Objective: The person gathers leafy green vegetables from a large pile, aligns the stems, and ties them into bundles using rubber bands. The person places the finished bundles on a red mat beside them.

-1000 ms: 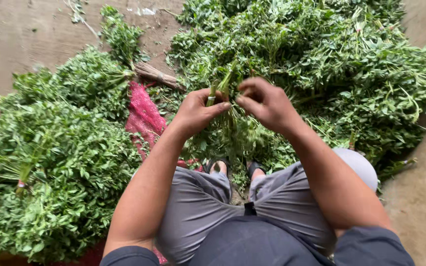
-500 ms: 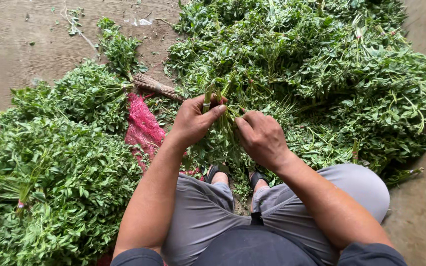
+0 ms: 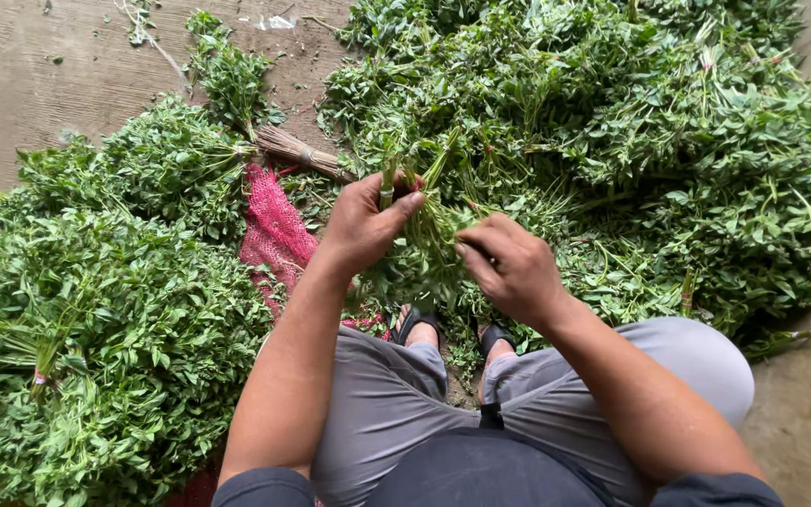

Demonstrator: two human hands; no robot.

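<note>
Two bare hands over the greens, near centre. Left hand [image 3: 366, 223] closed round a small bunch of green stems [image 3: 417, 214], thumb pressed across the fingers, stem ends poking up above the fist. Right hand [image 3: 511, 266] just right of it, fingers curled and pinching into the same bunch lower down; exact fingertip grip hidden among leaves. Bunch upright, slightly tilted, between the two hands, above the knees.

Two big masses of leafy greens: a loose heap [image 3: 631, 141] far and right, thin pale stalks tangled with small pointed leaves; tied bundles [image 3: 96, 310] stacked at left, denser and bushier, one band visible near the left edge. One red mesh sack [image 3: 274, 230] flat between bundles and left forearm, coarse netting. One short broom of dry brown twigs [image 3: 300, 152] bound with a band, far of the sack. Grey trousers [image 3: 396, 394], two dark sandals [image 3: 415, 324]. Bare concrete floor [image 3: 39, 75], rough, scattered with a few scraps.
</note>
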